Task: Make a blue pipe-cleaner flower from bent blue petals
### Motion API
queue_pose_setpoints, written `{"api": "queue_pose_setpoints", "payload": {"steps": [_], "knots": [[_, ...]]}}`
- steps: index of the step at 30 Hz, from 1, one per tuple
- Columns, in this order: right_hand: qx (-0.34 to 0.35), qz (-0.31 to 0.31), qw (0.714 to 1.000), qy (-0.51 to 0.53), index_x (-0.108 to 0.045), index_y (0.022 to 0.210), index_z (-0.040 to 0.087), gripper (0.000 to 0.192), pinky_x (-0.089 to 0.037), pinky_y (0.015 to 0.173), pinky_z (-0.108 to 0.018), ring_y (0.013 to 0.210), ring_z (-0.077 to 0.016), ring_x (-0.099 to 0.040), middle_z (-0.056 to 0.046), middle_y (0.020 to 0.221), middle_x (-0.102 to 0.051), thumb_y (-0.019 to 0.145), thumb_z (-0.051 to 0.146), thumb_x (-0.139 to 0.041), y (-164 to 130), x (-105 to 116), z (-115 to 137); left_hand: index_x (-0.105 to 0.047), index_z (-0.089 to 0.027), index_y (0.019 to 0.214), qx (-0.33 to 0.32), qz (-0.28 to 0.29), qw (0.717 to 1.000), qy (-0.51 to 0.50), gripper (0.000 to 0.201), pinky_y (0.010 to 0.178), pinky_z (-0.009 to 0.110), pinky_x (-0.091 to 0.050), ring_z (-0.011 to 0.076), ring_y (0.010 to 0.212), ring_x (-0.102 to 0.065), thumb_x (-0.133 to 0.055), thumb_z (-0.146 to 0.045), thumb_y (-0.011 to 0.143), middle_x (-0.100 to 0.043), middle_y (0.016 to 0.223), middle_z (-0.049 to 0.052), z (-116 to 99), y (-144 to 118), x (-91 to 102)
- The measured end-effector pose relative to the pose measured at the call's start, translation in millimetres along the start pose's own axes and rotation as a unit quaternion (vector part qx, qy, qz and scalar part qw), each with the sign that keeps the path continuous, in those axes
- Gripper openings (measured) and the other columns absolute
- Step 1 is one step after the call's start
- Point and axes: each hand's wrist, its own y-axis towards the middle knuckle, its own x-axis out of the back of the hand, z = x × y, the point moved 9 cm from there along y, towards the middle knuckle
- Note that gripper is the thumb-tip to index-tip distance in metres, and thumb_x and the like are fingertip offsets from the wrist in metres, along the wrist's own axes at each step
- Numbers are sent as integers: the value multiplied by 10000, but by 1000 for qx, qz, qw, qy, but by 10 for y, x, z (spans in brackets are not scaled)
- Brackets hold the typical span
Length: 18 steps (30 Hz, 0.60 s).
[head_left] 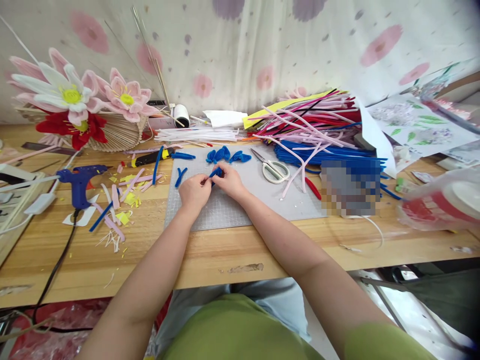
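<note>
Both hands meet over a grey cutting mat (232,210) on the wooden table. My left hand (193,192) and my right hand (229,181) pinch the same small blue pipe cleaner piece (216,173) between their fingertips. Just beyond them lie several bent blue pipe cleaner petals (225,155), and one more blue piece (180,176) rests at the mat's left edge. White-handled scissors (273,167) lie on the mat to the right of my right hand.
A blue glue gun (79,181) stands at the left with its black cord running off the table edge. Pipe cleaner flowers (75,100) sit at the back left. A big pile of coloured pipe cleaners (311,130) fills the back right. Scraps (123,200) litter the left side.
</note>
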Motion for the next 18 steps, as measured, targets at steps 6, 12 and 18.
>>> {"api": "queue_pose_setpoints", "payload": {"steps": [6, 12, 18], "knots": [[-32, 52, 991, 119, -482, 693, 181, 106, -366, 572, -232, 585, -95, -430, 45, 620, -465, 674, 280, -514, 18, -116, -126, -704, -201, 779, 4, 1, 999, -42, 270, 603, 263, -370, 168, 668, -589, -496, -373, 764, -690, 720, 38, 65, 31, -14], [-43, 61, 994, 76, -460, 653, 188, 105, -336, 527, -224, 551, -93, -408, 48, 579, -434, 660, 263, -533, 33, -141, -182, -687, -200, 698, 15, 17, 993, -114, 226, 571, 253, -351, 154, 623, -554, -511, -336, 739, -643, 631, 10, 152, 62, -72], [-56, 34, 998, -12, -476, 675, 192, 75, -315, 566, -247, 568, -110, -413, 46, 582, -455, 647, 239, -528, 28, -63, -142, -694, -202, 728, -14, 1, 997, -71, 223, 594, 257, -367, 162, 641, -577, -518, -337, 749, -670, 670, 24, 70, 26, -15]]}}
